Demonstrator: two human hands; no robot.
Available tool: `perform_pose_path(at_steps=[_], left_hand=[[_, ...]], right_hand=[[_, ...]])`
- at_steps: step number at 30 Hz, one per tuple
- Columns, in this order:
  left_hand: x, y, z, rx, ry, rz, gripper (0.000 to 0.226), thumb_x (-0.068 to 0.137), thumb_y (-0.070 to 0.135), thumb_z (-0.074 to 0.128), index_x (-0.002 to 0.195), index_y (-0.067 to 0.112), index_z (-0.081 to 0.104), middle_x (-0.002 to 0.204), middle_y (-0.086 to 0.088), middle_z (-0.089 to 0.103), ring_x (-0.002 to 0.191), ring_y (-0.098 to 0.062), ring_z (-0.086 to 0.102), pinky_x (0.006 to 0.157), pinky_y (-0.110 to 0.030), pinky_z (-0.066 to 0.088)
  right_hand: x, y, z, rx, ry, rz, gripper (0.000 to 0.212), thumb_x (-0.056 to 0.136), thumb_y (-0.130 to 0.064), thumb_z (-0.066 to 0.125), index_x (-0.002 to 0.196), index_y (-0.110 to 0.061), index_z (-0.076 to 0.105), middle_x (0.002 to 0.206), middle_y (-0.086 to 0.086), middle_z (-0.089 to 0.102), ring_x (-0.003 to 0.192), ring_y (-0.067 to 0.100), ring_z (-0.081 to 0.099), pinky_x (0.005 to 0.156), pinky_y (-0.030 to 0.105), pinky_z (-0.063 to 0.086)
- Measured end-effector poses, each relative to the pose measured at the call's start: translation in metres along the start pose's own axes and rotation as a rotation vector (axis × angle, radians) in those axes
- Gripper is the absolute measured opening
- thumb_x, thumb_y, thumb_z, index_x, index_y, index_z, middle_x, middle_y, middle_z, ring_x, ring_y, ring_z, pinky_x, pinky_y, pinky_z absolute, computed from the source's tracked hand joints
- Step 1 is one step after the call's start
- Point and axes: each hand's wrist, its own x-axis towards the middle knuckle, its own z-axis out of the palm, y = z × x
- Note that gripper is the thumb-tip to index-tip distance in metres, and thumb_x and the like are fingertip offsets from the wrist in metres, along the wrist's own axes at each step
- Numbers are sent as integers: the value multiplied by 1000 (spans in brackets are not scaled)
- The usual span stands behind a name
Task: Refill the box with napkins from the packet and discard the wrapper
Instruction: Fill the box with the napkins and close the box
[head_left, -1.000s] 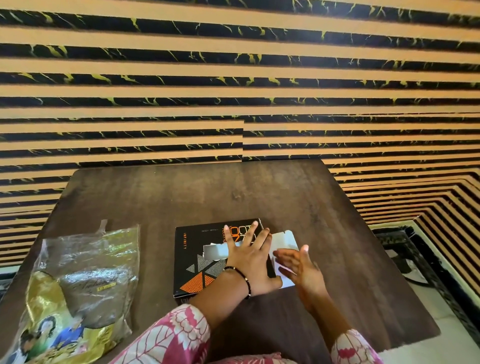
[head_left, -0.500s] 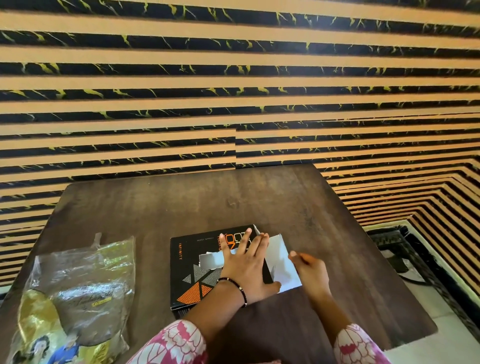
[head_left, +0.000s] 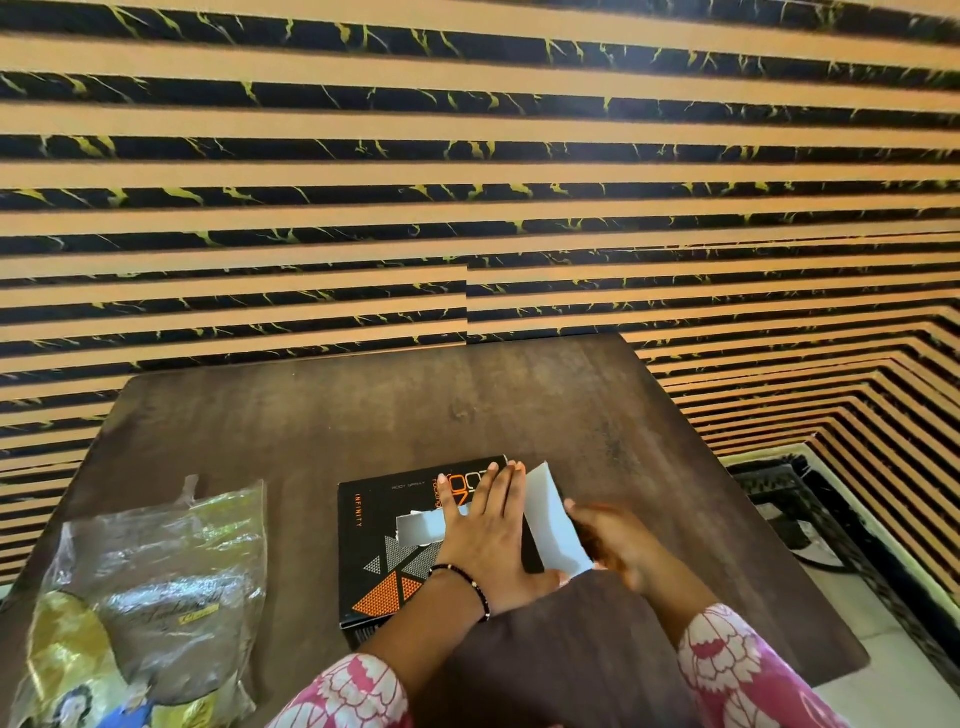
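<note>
Box (head_left: 395, 551): my left hand (head_left: 488, 540) lies flat on its lid; right hand (head_left: 613, 545), blurred beside its flap (head_left: 556, 525), grip unclear

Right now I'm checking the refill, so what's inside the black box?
Through the slot in the top of the black box, something white shows, probably napkins. The left hand lies flat over the lid, and the white end flap hides that side; how full it is can't be seen.
</note>
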Motion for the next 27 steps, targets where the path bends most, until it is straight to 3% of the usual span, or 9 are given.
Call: perform_pose_path(at_steps=[2,4,9,11,13,16,20,23,27], left_hand=[[0,0,0,-27,17,-2,123,56,95,8,146,14,-15,158,1,-9,145,-15,-12,106,-67,-16],[-1,-2,0,-72,42,-10,122,53,92,1,146,13,-14,158,1,-8,145,-16,-12,108,-65,-15],[-2,-5,2,-133,78,-29,108,64,82,-4,146,12,-11,159,-4,-3,145,-16,-10,111,-59,-15],[-1,-5,1,-143,76,-36,107,64,81,-8,146,12,-11,159,-4,-3,145,-15,-10,111,-57,-17],[-1,-5,0,-147,71,-35,107,64,81,-10,146,12,-11,159,-4,-3,145,-15,-10,111,-57,-17],[-1,-5,0,-153,62,-34,107,64,80,-12,147,13,-9,159,-3,1,145,-15,-8,112,-58,-15],[1,-5,-1,-176,62,-33,103,67,77,-7,147,13,-6,158,-4,5,145,-14,-5,114,-50,-16],[2,-8,-3,-279,80,-11,100,73,80,1,148,13,-1,158,-4,9,145,-12,-4,115,-41,-15],[-14,-21,-20,-449,188,31,88,78,71,9,147,17,12,157,1,14,142,-4,-5,115,-32,-9]], right_hand=[[-3,2,14,5,-43,-57,16,93,-27,54,103,-19,64,88,-4,66,82,13,61,81,32,48],[-2,6,30,82,-119,-136,21,95,-21,51,112,-20,62,98,-3,69,92,13,64,86,29,48],[-8,11,49,225,-230,-212,25,98,-20,41,118,-32,49,109,-10,64,98,4,62,78,17,53],[-7,18,52,259,-284,-261,33,98,-33,40,130,-33,50,133,-7,57,119,8,55,102,30,45],[-7,25,57,249,-297,-262,43,96,-43,39,138,-34,43,144,-4,47,130,12,47,112,40,35],[-14,26,66,223,-245,-252,47,96,-45,36,141,-33,37,143,-2,46,125,12,48,103,34,42],[-15,31,68,202,-245,-225,65,78,-64,52,137,-40,42,139,1,52,125,16,51,107,45,41],[-21,19,70,-18,-166,-317,47,97,-42,38,143,-36,32,144,0,46,130,14,45,111,40,37],[-27,8,72,-405,125,-524,51,98,-30,36,147,-23,25,155,0,28,143,15,25,118,31,20]])
